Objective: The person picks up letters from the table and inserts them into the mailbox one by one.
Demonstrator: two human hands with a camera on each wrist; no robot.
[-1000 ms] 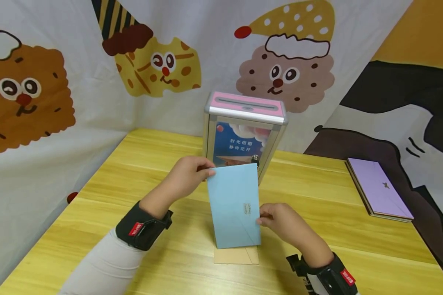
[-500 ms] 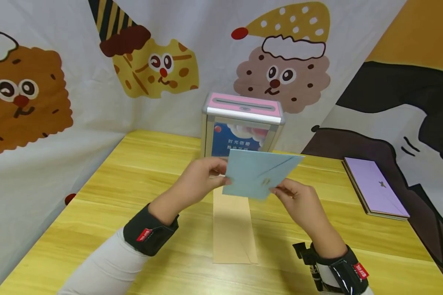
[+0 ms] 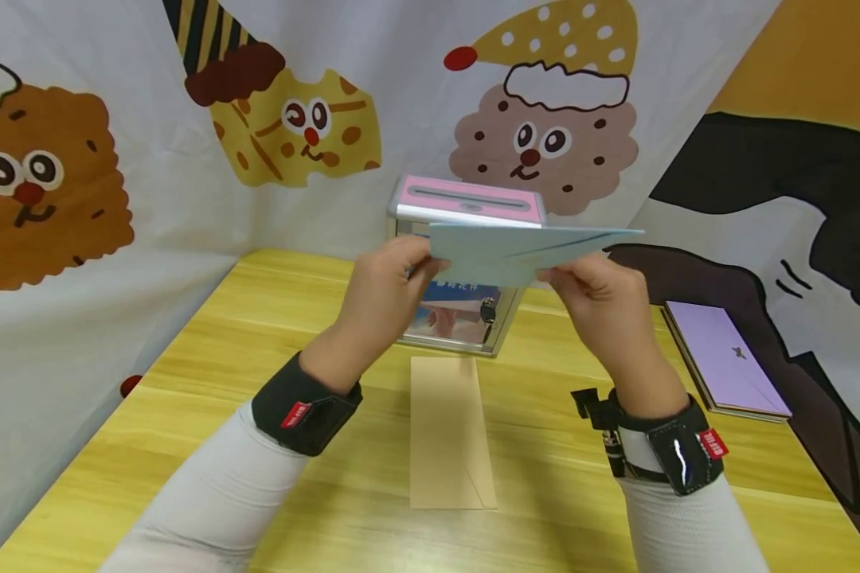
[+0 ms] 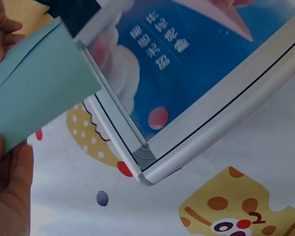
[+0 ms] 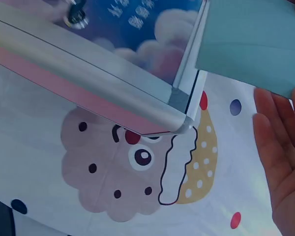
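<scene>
A light blue envelope (image 3: 502,255) is held up in front of the box, its long side running left to right and tilted nearly flat to the head view. My left hand (image 3: 387,298) pinches its left end between thumb and fingers. On the other side my right hand (image 3: 605,310) pinches its near edge toward the right. Behind it stands a silver-framed letter box (image 3: 466,306) with a pink top (image 3: 502,208) and a long slot; the envelope hides part of its front. The left wrist view shows the envelope (image 4: 44,88) beside the box's printed panel (image 4: 187,73).
A tan envelope (image 3: 447,438) lies on the wooden table (image 3: 258,334) below my hands. At the right, a stack of envelopes with a lilac one (image 3: 727,358) on top lies near the table's edge. A cartoon-printed cloth (image 3: 416,95) hangs behind the box.
Both hands have lifted the blue envelope toward the box top and turned it from upright to sideways. The tan envelope beneath has come into full view.
</scene>
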